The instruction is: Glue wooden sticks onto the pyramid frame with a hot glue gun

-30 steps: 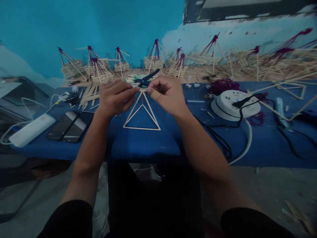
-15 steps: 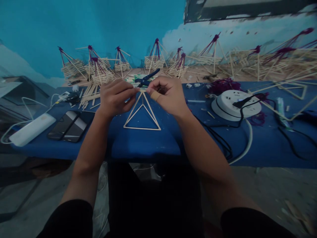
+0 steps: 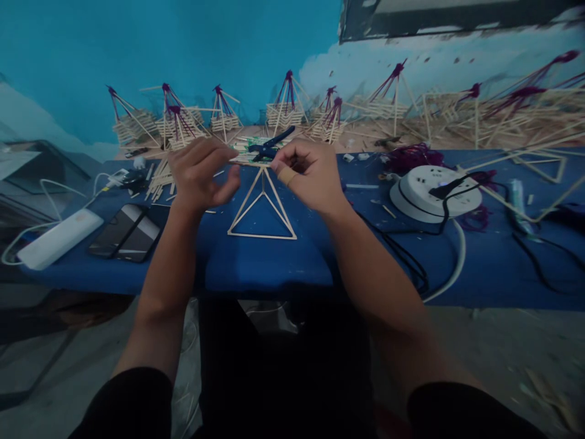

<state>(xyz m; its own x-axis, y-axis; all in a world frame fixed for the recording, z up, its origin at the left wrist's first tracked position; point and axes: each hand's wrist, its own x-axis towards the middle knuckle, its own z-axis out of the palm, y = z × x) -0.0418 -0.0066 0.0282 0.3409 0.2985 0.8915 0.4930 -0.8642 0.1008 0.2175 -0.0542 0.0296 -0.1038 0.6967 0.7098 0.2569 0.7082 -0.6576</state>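
The left hand [image 3: 204, 175] is loose and empty; the right hand [image 3: 311, 178] seems to pinch a thin stick [image 3: 252, 164] at the tip of the wooden frame [image 3: 262, 236] on the tabletop [image 3: 269, 265]. Held from one side only, the stick could swing crooked.

Head-worn view, forward and down onto nearby hands [image 3: 315, 177] and tabletop [image 3: 269, 265]

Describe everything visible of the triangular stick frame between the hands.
The triangular stick frame is pale, thin and wood-looking: three outer sides, with inner sticks meeting at a central joint. It rests on the blue tabletop, tip away from the person; whether it lies flat is unclear. The right hand is at that tip, contact unclear; the left hand is apart.
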